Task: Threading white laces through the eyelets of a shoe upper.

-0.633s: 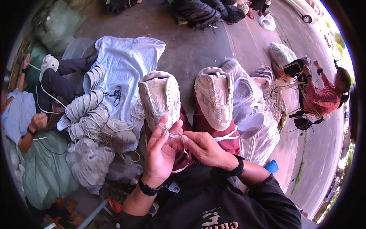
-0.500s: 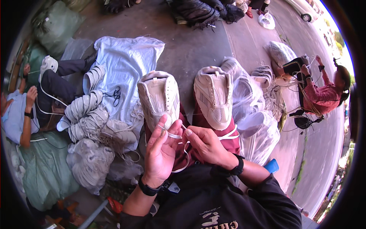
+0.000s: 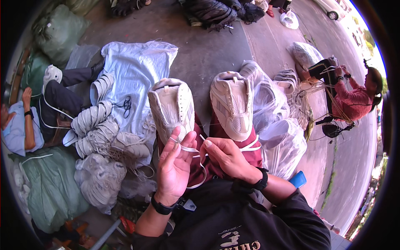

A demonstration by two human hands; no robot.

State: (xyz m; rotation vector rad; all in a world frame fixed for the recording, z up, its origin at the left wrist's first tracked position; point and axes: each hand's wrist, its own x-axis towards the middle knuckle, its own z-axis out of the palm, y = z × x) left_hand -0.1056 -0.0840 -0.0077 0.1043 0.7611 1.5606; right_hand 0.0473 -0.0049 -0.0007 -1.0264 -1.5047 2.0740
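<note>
Lace (image 3: 189,149), white, one: between the hands, above the trousers (image 3: 250,156); tip now juts clear, exposed. Right hand (image 3: 228,157): fingers pinched on lace, shifted off the left. Left hand (image 3: 174,177): fingers spread, grip unclear. Left shoe (image 3: 171,104), right shoe (image 3: 234,108): trousers' far end.

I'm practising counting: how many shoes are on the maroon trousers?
2: the left shoe and the right shoe, one on each leg of the maroon trousers. None seems hidden.

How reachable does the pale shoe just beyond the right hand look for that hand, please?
Probably yes: the pale shoe sits close ahead of the right hand with no barrier visible between, though that hand seems to pinch a white lace.
</note>
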